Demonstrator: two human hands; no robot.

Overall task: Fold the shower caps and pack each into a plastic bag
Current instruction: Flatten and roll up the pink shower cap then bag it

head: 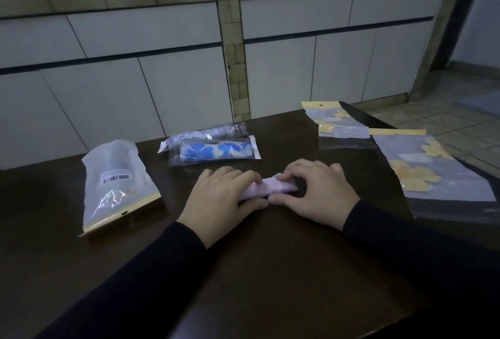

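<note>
Dark brown wood makes up the tabletop [270,257], and the biggest worry on it is how slick everything looks. Largest of the loose things is the flat clear bag with yellow flowers and a yellow header strip [433,176] at the far right, its near end lying over the table's edge, so a brush from a sleeve could send it to the floor. A second, smaller yellow-flowered bag [341,127] lies beyond it. On the left rests a frosted plastic pouch with a barcode label [116,184], well apart from the hands. Behind the hands lie two packed caps: a blue-flowered roll sealed in clear plastic [216,150] and a paler printed roll in its own clear bag [205,133], touching each other.

Smallest is the pale pink shower cap, folded into a narrow strip [270,188], lying between the hands at the table's middle. Thin springy film like that will likely unroll if either end is let go before it reaches a bag.

Left hand [224,198] lies over the strip's left end, fingers curled on top and thumb tucked under the near edge. Right hand [316,190] pinches the right end, fingers arched over, thumb closing from the front. Both are closed tight on the cap, with no slack.
</note>
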